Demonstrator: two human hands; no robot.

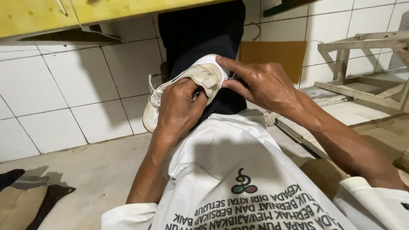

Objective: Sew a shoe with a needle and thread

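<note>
- Our left hand (179, 108) has its fingers (194, 100) curled tight around the middle of a shoe (204, 74). It holds the shoe from below and from the side.
- Our right hand (264, 85) pinches the back edge of the shoe. The pointer finger lies flat along the top rim, and the thumb presses from under it. The other fingers are bent in close, only a little open.
- The shoe is up in the air in front of us, over our lap, with both hands touching it.
- The shoe is cream and white. It looks worn and a bit dirty. Its white laces (154, 91) hang loose at the far end, which points to the left.
- Our left hand hides much of the shoe's side, so we cannot see all of it.
- Our white shirt (221, 170) with dark print fills the bottom of the view.
- Behind the shoe is a white tiled wall (64, 89) and something dark.
- A brown board (272, 57) leans on the wall, and a wooden frame (370, 68) stands at the right.
- A yellow board (51, 15) hangs over the top left.
</note>
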